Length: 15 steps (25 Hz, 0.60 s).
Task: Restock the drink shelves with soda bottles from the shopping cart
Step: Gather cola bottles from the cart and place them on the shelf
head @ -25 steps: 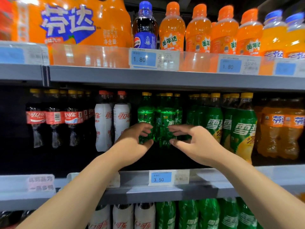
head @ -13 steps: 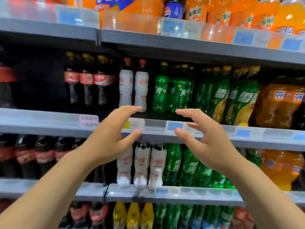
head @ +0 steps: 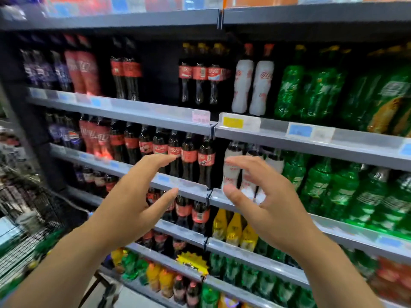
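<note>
**Hands empty, view turns toward the cart**

Compared with one second ago, the view has swung left and down. Both hands have come away from the green bottles, which now stand untouched at the right of the upper row.

The shelves fill most of the view. The bottles stand upright at the front edge, in lanes by kind, with labels outward. I judge this lets a buyer read them and lets missing stock show. One dark gap lies between two groups of cola bottles on the upper row.

The cart enters at the left edge, just beside the shelves, probably near enough to reach without a step. Its content is blurred; the green shapes in it may be the soda bottles to load, but I cannot tell.

The left hand and the right hand hang in front of the middle shelves, apart from each other, palms facing. On each, the fingers are spread wide from the thumb and lightly bent, as for a bottle's body. They hold nothing and touch nothing. I judge the next grasp belongs in the cart.
</note>
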### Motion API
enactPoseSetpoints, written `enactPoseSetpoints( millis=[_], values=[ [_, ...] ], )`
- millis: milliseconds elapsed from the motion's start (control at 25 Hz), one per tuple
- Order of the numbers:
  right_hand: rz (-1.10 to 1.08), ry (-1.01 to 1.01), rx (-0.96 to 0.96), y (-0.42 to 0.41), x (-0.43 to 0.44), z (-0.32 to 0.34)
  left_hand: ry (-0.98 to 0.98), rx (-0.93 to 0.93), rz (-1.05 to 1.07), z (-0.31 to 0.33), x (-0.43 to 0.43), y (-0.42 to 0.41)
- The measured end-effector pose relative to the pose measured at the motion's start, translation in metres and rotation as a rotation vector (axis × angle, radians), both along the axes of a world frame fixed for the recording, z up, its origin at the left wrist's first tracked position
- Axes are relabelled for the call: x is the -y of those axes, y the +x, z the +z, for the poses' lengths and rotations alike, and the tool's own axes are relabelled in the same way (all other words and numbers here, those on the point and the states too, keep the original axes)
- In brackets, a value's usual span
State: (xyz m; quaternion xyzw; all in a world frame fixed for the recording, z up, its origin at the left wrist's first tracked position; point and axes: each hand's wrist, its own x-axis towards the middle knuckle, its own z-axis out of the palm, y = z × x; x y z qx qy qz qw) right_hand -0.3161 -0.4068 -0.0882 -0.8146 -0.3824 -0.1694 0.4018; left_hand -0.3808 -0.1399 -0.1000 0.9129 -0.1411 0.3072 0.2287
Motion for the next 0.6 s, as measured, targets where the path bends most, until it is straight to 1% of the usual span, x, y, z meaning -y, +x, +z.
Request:
enactPoseSetpoints(
  millis=[200,360,600],
  values=[
    [-0.029,-0.003,0.04,-0.035,-0.024,0.008,-0.02,0.043,-0.037,0.01,-0.01,-0.024],
    [-0.073,0.021,0.08,-0.062,-0.05,0.017,-0.018,0.07,-0.088,0.018,-0.036,-0.038],
    [-0.113,0.041,0.079,-0.105,-0.142,0.018,0.0,0.068,-0.108,0.019,-0.141,-0.075]
  ],
)
